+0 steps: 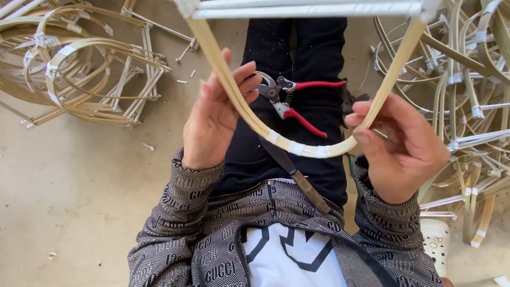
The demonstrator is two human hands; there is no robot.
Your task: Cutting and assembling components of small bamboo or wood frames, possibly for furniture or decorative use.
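Two hands were on one bent cane frame (297, 146), a pale U-shaped strip hanging from a white-wrapped crossbar (308, 9) at the far edge of view. Left hand (215, 117) gripped the left leg of the U, fingers curled loosely around the strip, palm partly open, thumb side toward the camera. Right hand (401, 146) pinched the right leg near the bend, thumb on top, fingers wrapped behind; closed firmly on the strip. Bottom of the U sat over the person's lap, between both hands, with three white tape bands (295, 147) around the curve. Red-handled pruning shears (292, 101) lay on the black trousers (313, 58) just beyond the bend, touching neither hand, blades pointing left, handles spread. A dark strap (297, 178) ran diagonally across the lap under the frame. Finished cane frames were stacked far left (79, 69) and along the right (467, 106) on the concrete floor (79, 186). Small offcuts (183, 81) were scattered near the left stack. A white shoe (438, 244) showed near right.
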